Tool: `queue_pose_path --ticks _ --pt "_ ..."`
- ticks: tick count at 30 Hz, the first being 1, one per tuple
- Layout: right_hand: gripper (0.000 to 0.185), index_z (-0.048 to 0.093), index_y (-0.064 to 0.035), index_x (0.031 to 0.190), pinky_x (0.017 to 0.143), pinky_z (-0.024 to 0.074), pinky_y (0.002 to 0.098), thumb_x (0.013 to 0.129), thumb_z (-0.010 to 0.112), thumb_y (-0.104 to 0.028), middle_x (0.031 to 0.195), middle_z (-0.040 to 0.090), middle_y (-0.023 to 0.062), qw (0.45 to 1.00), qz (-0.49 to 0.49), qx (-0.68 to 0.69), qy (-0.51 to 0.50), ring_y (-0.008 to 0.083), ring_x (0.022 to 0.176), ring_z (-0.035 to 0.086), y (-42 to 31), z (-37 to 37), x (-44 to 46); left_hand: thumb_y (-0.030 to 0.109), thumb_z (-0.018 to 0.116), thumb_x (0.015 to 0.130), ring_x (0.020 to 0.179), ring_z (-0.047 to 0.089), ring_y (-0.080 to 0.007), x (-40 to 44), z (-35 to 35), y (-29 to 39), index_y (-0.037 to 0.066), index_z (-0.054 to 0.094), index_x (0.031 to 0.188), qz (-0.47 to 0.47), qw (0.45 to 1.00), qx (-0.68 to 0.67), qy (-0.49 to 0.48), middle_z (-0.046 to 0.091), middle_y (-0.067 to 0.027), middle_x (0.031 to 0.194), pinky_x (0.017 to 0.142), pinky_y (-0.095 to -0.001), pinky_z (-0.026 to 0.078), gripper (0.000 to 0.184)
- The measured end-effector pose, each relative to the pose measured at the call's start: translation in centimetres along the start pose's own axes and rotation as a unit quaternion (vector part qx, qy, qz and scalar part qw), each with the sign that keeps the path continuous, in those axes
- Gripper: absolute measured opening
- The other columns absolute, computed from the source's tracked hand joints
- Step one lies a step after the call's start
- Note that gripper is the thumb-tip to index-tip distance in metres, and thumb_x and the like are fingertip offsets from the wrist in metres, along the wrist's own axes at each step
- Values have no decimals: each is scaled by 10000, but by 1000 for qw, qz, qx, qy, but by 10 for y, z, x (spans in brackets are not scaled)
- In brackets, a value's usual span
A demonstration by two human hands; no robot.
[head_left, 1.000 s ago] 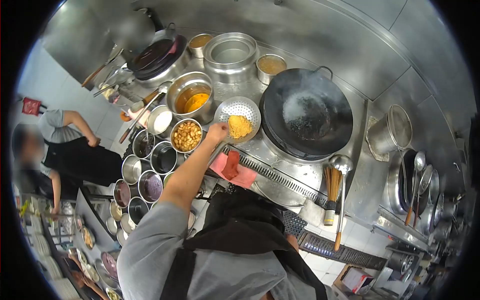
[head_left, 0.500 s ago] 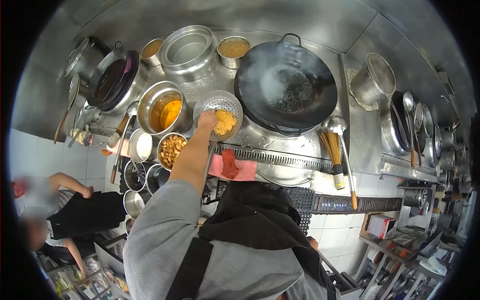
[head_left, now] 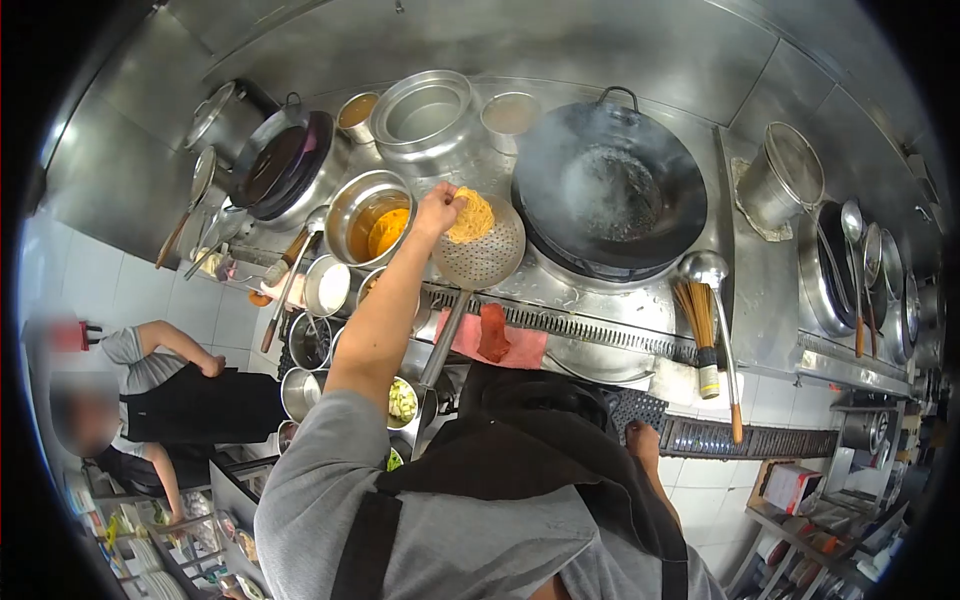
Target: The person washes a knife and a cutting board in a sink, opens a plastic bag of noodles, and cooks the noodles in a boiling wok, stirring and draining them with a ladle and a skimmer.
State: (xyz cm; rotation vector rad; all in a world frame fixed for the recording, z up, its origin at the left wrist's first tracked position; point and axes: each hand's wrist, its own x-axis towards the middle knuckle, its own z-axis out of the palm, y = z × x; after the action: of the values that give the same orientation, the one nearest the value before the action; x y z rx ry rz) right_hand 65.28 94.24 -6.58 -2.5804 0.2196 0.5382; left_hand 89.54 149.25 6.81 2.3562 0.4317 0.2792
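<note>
My left hand [head_left: 438,208] pinches the edge of a yellow noodle-like nest [head_left: 470,216], which is lifted over a perforated metal strainer [head_left: 482,262]. The strainer's long handle points down toward my apron. Right of it, a black wok [head_left: 612,195] gives off steam or smoke. Just left of my hand stands a metal pot [head_left: 342,222] with orange liquid inside. My right hand [head_left: 642,438] hangs low beside the apron, its fingers curled and partly visible; whether it holds anything cannot be made out.
A pink cloth [head_left: 525,348] lies at the stove's front edge. Bamboo brush [head_left: 693,315] and ladle [head_left: 721,325] rest right of the wok. Another person [head_left: 190,395] stands at left. A large metal pot [head_left: 425,140] is at the back.
The yellow nest has risen from the strainer in my left hand and is held up on its far side. The camera view has shifted, and more of my right hand shows.
</note>
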Motion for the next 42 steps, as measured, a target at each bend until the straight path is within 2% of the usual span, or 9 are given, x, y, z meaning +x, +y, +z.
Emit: queue_pose_path --ticks 7,14,18,24,29,33,36,38,42 --pt "196 677 -57 867 732 489 474 803 558 -200 839 635 229 997 20 -68 3 390 827 619 12 -26 22 367 673 775 740 630 -202 13 -16 16 115 624 975 -78 994 -69 18 654 -81 775 703 -320 490 326" --pt "200 675 -49 870 723 489 470 792 560 -193 847 633 231 999 9 -36 31 398 827 614 49 -16 15 338 699 754 690 612 -173 33 -5 -4 124 669 958 -45 997 -39 43 658 -73 768 665 -298 480 297" --pt "206 673 -43 859 733 502 464 791 553 -196 816 638 227 998 39 -47 -10 390 801 627 60 -2 -6 306 725 731 669 606 -141 29 -17 27 74 682 921 -16 989 -129 64 662 -70 730 634 -290 477 303" --pt "209 674 -61 890 780 487 476 794 563 -210 848 639 232 995 103 1 -16 393 852 619 51 5 -15 320 717 730 720 632 -171 29 -36 56 90 691 929 -61 986 -134 80 672 -90 749 681 -296 484 305" --pt "202 670 -61 891 778 482 487 800 557 -201 856 638 233 994 109 -11 -21 406 856 612 44 5 -4 261 594 768 902 634 -315 24 -12 18 149 666 1021 24 964 264 27 659 -152 956 828 -408 499 286" --pt "227 670 -25 912 708 500 423 809 572 -202 820 651 211 996 92 3 -13 342 781 650 36 -5 1 185 548 772 948 616 -329 19 10 -1 150 644 1047 -22 968 251 14 643 -163 1006 850 -428 493 294" --pt "219 667 -24 908 689 501 423 813 566 -194 814 649 214 997 71 0 -6 336 771 651 25 -17 -3 158 530 778 976 605 -341 6 41 -18 134 640 1034 -15 959 275 -74 630 -180 1023 842 -432 493 280" --pt "211 663 -21 906 680 503 421 812 568 -184 810 649 212 998 56 -19 2 334 773 652 24 -22 -4 147 519 786 1061 562 -323 -4 66 -33 112 639 1030 33 946 290 -139 593 -167 1098 863 -442 476 274" --pt "204 653 -19 912 650 510 406 821 567 -181 799 647 212 997 40 -61 -4 325 732 657 22 -41 -12 168 510 805 1132 496 -293 -31 94 -19 101 639 1033 68 925 349 -132 552 -122 1145 919 -454 420 271"
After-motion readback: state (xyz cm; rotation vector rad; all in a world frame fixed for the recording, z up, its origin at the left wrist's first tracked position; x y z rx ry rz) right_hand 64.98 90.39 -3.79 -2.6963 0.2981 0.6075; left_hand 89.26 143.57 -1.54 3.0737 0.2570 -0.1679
